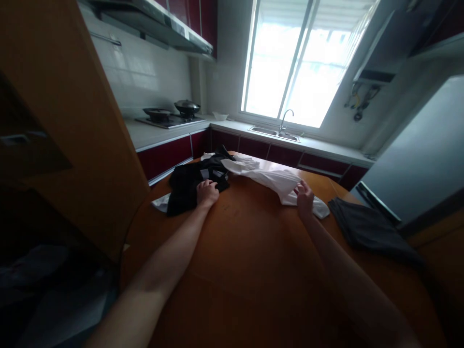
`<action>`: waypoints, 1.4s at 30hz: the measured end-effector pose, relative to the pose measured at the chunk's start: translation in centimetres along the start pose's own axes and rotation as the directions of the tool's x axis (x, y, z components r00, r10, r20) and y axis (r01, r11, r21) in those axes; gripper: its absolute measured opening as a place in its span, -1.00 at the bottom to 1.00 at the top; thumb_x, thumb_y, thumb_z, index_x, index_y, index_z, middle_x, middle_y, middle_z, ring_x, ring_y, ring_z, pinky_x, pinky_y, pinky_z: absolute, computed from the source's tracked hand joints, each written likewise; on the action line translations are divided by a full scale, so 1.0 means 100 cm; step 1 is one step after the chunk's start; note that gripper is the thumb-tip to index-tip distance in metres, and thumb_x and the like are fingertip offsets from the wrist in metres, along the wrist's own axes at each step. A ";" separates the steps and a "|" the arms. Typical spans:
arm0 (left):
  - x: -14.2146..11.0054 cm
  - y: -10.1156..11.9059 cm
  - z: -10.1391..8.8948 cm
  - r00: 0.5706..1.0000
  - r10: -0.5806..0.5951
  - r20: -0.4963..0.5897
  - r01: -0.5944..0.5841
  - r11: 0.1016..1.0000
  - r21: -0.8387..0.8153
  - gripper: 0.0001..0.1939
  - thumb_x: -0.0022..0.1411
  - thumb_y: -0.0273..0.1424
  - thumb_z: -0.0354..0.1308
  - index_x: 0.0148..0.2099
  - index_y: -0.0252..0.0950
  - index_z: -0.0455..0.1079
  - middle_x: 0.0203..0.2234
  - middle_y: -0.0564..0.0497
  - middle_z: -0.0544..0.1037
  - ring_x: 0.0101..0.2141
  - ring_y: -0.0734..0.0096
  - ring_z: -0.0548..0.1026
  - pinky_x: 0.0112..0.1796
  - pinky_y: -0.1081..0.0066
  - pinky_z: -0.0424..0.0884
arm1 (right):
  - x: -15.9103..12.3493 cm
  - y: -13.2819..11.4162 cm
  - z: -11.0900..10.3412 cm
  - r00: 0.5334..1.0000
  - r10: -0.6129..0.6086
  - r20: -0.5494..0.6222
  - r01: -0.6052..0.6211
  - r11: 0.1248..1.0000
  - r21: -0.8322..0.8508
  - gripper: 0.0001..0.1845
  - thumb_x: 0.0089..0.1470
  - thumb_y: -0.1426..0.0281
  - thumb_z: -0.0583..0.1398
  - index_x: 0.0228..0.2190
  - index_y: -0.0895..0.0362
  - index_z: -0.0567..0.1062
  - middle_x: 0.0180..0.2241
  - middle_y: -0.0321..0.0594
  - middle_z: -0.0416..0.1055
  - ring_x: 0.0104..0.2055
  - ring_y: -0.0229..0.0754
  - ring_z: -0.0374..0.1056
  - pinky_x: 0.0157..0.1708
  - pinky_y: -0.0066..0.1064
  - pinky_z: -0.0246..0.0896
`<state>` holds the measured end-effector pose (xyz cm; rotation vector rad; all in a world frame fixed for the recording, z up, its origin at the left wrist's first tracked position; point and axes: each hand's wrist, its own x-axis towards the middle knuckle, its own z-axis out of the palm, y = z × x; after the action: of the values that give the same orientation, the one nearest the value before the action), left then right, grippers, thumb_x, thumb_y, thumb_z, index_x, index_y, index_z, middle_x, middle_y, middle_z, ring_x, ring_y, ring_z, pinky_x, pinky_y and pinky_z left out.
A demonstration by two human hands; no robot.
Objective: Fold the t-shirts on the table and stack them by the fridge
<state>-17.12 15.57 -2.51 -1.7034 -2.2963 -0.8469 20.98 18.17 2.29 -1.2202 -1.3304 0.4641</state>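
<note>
A black garment [185, 186] lies bunched on the far left of the wooden table [250, 251], with white cloth showing at its edges. My left hand [208, 192] rests on its near side, fingers curled into the fabric. To the right, a white garment [273, 178] stretches across the far part of the table, its left end against the black one. My right hand [305, 197] pinches the right part of this white cloth, which is slightly raised there. What kind of garments they are cannot be made out.
A folded dark grey cloth [369, 229] lies at the table's right edge. Behind the table runs a counter with a sink [275, 133], a bowl [220, 116] and a gas stove [170, 121] bearing two pans. A wooden panel [105, 121] stands on the left.
</note>
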 end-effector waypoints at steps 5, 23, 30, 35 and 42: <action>0.000 -0.001 0.000 1.000 0.012 -0.006 -0.012 1.000 0.007 -0.61 0.24 -0.43 0.08 0.05 -0.19 0.58 0.08 -0.11 0.51 0.08 0.03 0.40 0.18 0.12 0.19 | -0.028 0.040 -0.076 0.966 0.208 -0.156 -0.233 0.960 -0.157 -0.38 0.09 0.21 0.02 0.10 0.18 0.51 -0.08 -0.04 0.55 -0.04 0.03 0.48 -0.11 -0.23 0.45; 0.005 -0.015 -0.002 1.000 -0.001 -0.008 0.002 0.998 0.067 -0.61 0.32 -0.33 0.08 0.12 -0.17 0.56 0.21 -0.15 0.42 0.19 -0.01 0.30 0.23 0.08 0.11 | -0.055 -0.015 0.066 0.836 0.056 0.546 0.331 0.742 -0.583 -0.45 0.22 0.28 0.16 0.22 0.11 0.38 0.34 0.03 0.16 0.34 0.14 0.07 0.23 -0.04 0.04; 0.009 -0.004 -0.009 0.981 -0.073 -0.179 0.058 0.994 -0.089 -0.67 0.26 -0.46 0.06 -0.03 -0.23 0.58 0.09 -0.18 0.51 0.14 0.01 0.37 0.29 -0.05 -0.06 | -0.055 -0.024 0.054 0.788 0.117 0.604 0.295 0.790 -0.538 -0.73 0.22 0.42 0.11 -0.17 0.12 0.60 -0.07 -0.06 0.54 0.04 0.00 0.39 0.06 -0.25 0.21; 0.006 0.018 -0.015 0.962 -0.004 -0.272 -0.046 0.983 -0.175 -0.71 0.23 -0.53 0.05 -0.10 -0.23 0.55 -0.02 -0.13 0.55 0.06 0.06 0.43 0.24 0.02 0.04 | -0.080 -0.029 -0.028 0.474 -0.094 0.876 0.338 0.938 -0.082 -0.82 0.13 0.39 0.19 -0.29 0.10 0.62 0.01 -0.12 0.51 -0.04 -0.07 0.42 0.00 -0.30 0.32; 0.000 0.030 -0.005 0.941 0.240 -0.238 -0.298 0.922 -0.249 -0.49 0.17 -0.60 0.05 0.15 -0.25 0.44 0.07 -0.11 0.51 0.12 0.07 0.39 0.15 0.15 0.25 | -0.070 -0.033 -0.183 0.318 0.187 0.930 0.119 0.965 -0.234 -0.70 0.07 0.17 0.26 -0.29 0.12 0.64 -0.14 -0.11 0.57 -0.05 0.02 0.45 -0.02 -0.24 0.37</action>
<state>-14.42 15.91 -1.09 -1.8868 -1.8225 -1.2668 34.32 3.82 5.60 -1.1868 -2.4738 1.2165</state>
